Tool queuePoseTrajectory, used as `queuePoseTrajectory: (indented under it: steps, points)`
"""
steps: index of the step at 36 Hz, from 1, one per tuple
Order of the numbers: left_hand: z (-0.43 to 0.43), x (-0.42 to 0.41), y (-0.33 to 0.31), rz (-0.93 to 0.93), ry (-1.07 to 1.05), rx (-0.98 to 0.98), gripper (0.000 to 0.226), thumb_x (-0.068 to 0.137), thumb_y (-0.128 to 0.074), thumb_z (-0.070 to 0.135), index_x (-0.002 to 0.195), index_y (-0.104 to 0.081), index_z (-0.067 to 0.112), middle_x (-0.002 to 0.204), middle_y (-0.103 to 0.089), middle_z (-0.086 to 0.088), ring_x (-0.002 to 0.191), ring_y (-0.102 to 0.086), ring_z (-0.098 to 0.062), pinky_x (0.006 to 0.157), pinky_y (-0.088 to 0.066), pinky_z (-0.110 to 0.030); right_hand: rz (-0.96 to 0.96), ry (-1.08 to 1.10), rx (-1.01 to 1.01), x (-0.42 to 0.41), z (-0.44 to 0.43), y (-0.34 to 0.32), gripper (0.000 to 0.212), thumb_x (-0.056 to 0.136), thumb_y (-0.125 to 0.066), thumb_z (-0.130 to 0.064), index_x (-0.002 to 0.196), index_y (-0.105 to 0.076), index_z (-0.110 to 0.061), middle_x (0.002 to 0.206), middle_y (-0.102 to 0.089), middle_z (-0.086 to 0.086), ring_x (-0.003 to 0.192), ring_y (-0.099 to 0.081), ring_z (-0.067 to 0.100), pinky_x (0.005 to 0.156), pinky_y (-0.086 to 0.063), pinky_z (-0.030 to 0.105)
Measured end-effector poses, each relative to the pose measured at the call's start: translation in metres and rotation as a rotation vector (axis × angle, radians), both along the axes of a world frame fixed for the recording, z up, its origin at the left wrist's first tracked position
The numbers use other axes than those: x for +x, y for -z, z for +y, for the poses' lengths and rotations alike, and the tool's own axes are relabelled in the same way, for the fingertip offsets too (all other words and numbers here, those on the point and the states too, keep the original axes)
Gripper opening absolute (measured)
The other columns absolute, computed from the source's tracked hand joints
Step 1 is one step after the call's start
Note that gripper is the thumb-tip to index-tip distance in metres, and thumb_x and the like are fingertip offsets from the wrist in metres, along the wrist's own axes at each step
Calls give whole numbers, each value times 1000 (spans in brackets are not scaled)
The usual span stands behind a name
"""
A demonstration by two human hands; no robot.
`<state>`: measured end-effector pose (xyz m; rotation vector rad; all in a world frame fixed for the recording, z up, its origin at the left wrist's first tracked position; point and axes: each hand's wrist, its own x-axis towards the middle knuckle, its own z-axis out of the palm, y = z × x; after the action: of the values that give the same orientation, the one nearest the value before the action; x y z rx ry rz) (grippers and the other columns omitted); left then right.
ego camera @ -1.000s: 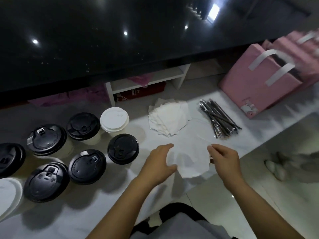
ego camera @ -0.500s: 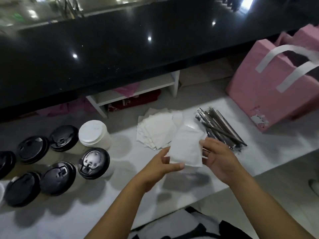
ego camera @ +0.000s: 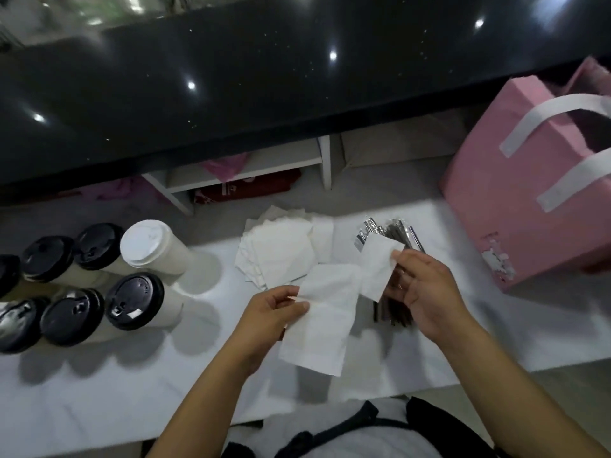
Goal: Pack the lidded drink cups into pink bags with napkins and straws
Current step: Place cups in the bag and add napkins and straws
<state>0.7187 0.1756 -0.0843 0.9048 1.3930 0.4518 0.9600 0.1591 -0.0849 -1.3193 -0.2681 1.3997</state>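
My left hand point(ego camera: 271, 312) pinches a white napkin point(ego camera: 322, 320) that hangs down over the white table. A smaller folded napkin point(ego camera: 378, 267) is pinched in my right hand point(ego camera: 425, 289), just above the bundle of wrapped straws point(ego camera: 393, 233). A loose stack of napkins point(ego camera: 279, 251) lies behind my hands. Several lidded cups stand at the left, most with black lids point(ego camera: 134, 302) and one with a white lid point(ego camera: 147, 242). An open pink bag point(ego camera: 529, 206) with white handles stands at the right.
A black glossy counter point(ego camera: 264, 77) runs across the back above a white shelf point(ego camera: 251, 170) holding red and pink packets. The table's point(ego camera: 99, 401) front edge is close to my body. A second pink bag point(ego camera: 595, 74) shows behind the first.
The napkins I held together have come apart: my left hand keeps the larger one, my right hand has drawn the smaller one to the right over the straws. The view has shifted closer.
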Motion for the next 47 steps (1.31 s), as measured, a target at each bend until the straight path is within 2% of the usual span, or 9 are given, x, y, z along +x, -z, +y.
queuePoseTrajectory:
  steps: [4,8,14,17,21,24,31,35,47]
  points:
    - [9,-7,21,307,-57,39,23,87,-58,9,82,-77,21,71,-69,3,62,-60,-14,55,-43,-23,-31,-29,33,11,14,-2,24,93,-61,-6,70,-63,-15,74,-68,6,68,-64,23,58,-55,35]
    - [11,-21,33,242,-159,-73,18,90,-63,8,80,-77,12,79,-69,-12,69,-60,-24,65,-42,-36,-54,-78,46,14,23,2,23,93,-62,-7,71,-65,-15,86,-68,15,82,-64,30,66,-56,38]
    - [13,-21,28,181,-196,-9,21,95,-58,4,93,-77,12,93,-77,-8,80,-72,-23,67,-55,-31,-72,-124,21,13,25,11,30,94,-61,-8,66,-69,-18,87,-67,13,82,-59,29,68,-54,38]
    - [12,-25,24,315,-71,189,26,94,-58,3,90,-79,17,93,-76,-3,85,-69,-32,74,-52,-36,-76,-143,-17,11,22,19,13,95,-60,-9,83,-66,-9,88,-71,13,80,-65,28,65,-54,35]
    - [10,-22,-7,331,93,519,46,89,-57,-13,81,-79,26,99,-75,14,98,-69,-7,85,-53,-20,-87,-143,-36,11,22,25,6,94,-61,-8,91,-66,-5,92,-68,18,83,-62,31,68,-52,38]
    - [13,-18,-29,295,188,641,52,84,-54,-20,77,-79,26,101,-75,14,102,-67,-7,85,-47,-13,-103,-161,-23,12,24,24,7,94,-60,-6,88,-63,-7,91,-66,18,81,-61,29,65,-53,36]
    - [25,-27,-12,547,177,404,38,94,-50,1,93,-77,28,80,-65,21,60,-58,5,56,-41,-7,-73,-202,7,1,32,21,19,94,-60,-4,77,-65,-11,87,-67,16,72,-62,27,56,-55,35]
    - [23,-28,-13,510,95,447,29,93,-57,11,94,-76,32,99,-70,25,89,-64,7,72,-49,-9,-76,-204,15,-9,33,17,10,95,-58,-1,86,-61,-3,77,-67,11,52,-62,15,46,-52,28]
    - [23,-7,-73,106,126,622,35,83,-69,-10,78,-78,23,86,-75,2,87,-70,-17,78,-56,-26,-142,-313,80,-11,19,17,13,93,-58,2,100,-64,10,92,-72,17,84,-69,28,73,-59,38]
